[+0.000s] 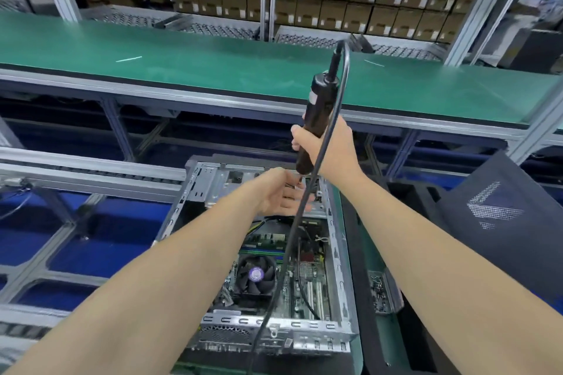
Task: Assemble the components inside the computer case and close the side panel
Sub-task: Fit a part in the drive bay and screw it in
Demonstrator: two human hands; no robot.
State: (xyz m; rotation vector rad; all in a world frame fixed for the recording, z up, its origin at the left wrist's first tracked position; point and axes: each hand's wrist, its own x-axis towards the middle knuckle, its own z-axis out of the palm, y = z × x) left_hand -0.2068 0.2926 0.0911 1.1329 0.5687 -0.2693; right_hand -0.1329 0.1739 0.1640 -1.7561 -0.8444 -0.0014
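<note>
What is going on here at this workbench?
A person is working on an open computer case lying on its side. The right hand grips a corded electric screwdriver, tip down at the case's far end. The left hand is at the tip; whether it holds anything is unclear. A dark side panel sits off to the right, not yet fitted.

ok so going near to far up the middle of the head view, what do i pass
CPU cooler fan → left hand → right hand gripping the electric screwdriver → green belt → stacked cardboard boxes
</note>
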